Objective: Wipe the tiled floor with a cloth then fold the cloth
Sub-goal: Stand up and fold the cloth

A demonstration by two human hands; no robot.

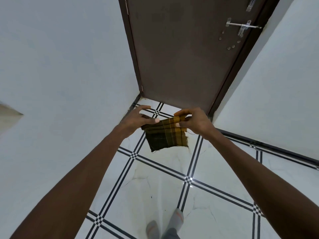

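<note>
A small yellow and dark green checked cloth (164, 136) hangs folded in the air at chest height, well above the white tiled floor (155, 183). My right hand (193, 122) pinches its top right edge between thumb and fingers. My left hand (139, 118) holds the top left corner with the thumb on the cloth and the other fingers spread apart above it. The cloth's lower edge is frayed and hangs free.
A brown door (181, 52) with a metal latch (241, 27) stands shut straight ahead. White walls close in on the left and right. The floor has black striped lines crossing it. My feet in grey socks (165, 225) stand at the bottom.
</note>
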